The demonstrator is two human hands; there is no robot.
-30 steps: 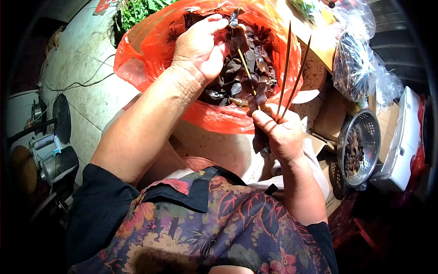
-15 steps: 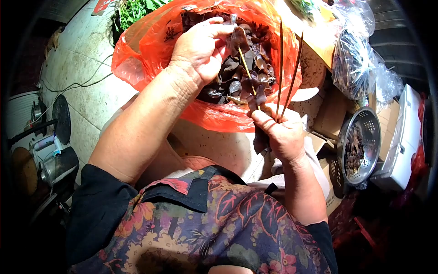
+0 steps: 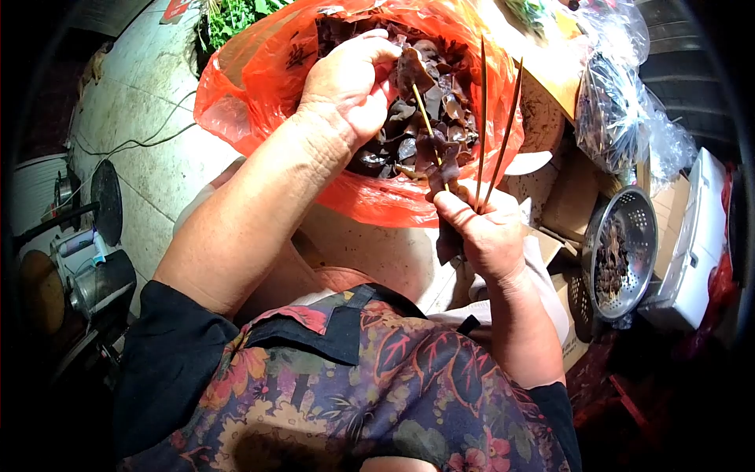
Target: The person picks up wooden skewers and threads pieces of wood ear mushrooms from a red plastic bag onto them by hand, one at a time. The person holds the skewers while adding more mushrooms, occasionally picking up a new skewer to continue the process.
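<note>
My left hand (image 3: pixel 346 88) is closed with its fingertips pinching a dark brown piece of wood ear mushroom (image 3: pixel 414 68) at the far end of a thin skewer (image 3: pixel 422 108). Lower on that skewer more wood ear (image 3: pixel 438 153) is threaded, close to my right thumb. My right hand (image 3: pixel 489 234) grips the skewer's near part, along with two bare dark skewers (image 3: pixel 502 145) that point up and away. Both hands are over or beside an open red plastic bag (image 3: pixel 245 98) holding a heap of loose wood ear (image 3: pixel 454 102). My left fingertips are partly hidden.
On the right, a metal colander (image 3: pixel 650 228) holds skewered dark pieces (image 3: pixel 610 263), next to a white box (image 3: pixel 688 248). Clear plastic packs (image 3: pixel 609 118) lie behind it. Green leaves (image 3: pixel 236 22) are at the back left; a cable (image 3: pixel 141 145) crosses the tiled floor.
My left hand has shifted very slightly right with the wood ear piece, and the piece has turned a little at the skewer's end. My right hand stays almost still.
</note>
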